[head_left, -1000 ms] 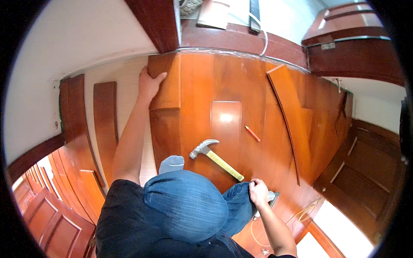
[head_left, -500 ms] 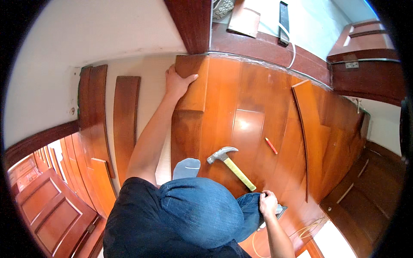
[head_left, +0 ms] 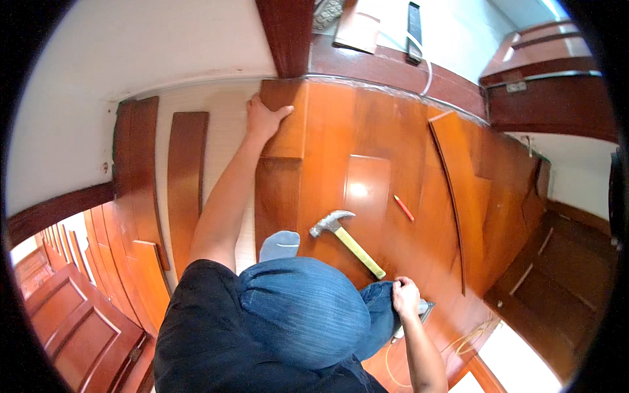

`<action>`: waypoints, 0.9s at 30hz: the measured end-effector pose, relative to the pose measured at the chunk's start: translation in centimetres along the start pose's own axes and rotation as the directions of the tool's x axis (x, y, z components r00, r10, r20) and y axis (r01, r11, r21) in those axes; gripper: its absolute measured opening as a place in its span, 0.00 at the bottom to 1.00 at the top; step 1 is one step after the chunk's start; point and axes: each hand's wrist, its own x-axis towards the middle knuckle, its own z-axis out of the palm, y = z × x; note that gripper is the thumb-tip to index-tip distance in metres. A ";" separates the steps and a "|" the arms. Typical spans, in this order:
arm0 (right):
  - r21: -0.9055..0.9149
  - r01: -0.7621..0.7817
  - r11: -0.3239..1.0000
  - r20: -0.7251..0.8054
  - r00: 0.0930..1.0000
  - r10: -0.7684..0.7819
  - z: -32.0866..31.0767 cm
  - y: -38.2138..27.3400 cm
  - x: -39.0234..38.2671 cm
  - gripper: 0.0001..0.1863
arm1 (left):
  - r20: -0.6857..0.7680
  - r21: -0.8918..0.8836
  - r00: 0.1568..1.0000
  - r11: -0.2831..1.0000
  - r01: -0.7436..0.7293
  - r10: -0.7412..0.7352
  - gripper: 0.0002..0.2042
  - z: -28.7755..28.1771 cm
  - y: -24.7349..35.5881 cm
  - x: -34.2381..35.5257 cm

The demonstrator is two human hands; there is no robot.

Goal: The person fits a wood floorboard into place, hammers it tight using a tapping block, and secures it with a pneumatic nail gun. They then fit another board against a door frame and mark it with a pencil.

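My left hand [head_left: 263, 119] grips the left edge of a short orange-brown plank [head_left: 285, 131] by the doorway, thumb spread across its top. My right hand [head_left: 406, 295] rests curled on my bent right knee [head_left: 381, 304]; whatever its fingertips hold, if anything, is too small to make out. A claw hammer [head_left: 347, 239] with a yellow handle lies on the laid floor [head_left: 327, 118] above that knee, and a red pencil [head_left: 404, 207] lies right of it. Beside my right hand, a metal tool [head_left: 424, 311] is partly hidden. My sock-clad foot [head_left: 279, 245] rests left of the hammer.
Loose planks lie at left [head_left: 187, 170] and right [head_left: 449, 183], with pale underlay [head_left: 229, 105] showing between boards. The dark threshold [head_left: 367, 65] holds a white cable [head_left: 428, 75]. Yellow hose [head_left: 472, 340] coils at lower right. Panelled wooden doors [head_left: 75, 314] stand around the edges.
The whole view has shifted slightly as my head moved, putting the scene further right in the picture. Both hands stay where they were, on the plank and on the knee.
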 end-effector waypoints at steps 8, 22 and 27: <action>0.003 0.000 1.000 -0.007 1.000 0.000 -1.0 -0.8 -0.5 0.19 | -0.011 -0.003 1.000 1.000 0.002 -0.002 0.49 0.5 -1.0 0.6; -0.431 0.438 0.789 -0.430 0.669 -0.606 -1.3 -12.5 14.2 0.24 | 0.009 0.107 0.994 0.988 0.109 -0.110 0.53 -1.5 3.4 -1.9; -0.363 0.430 0.827 -0.221 0.822 -0.525 -3.2 -16.8 17.7 0.19 | -0.034 0.079 0.997 0.994 0.075 -0.072 0.54 -1.0 1.9 -1.7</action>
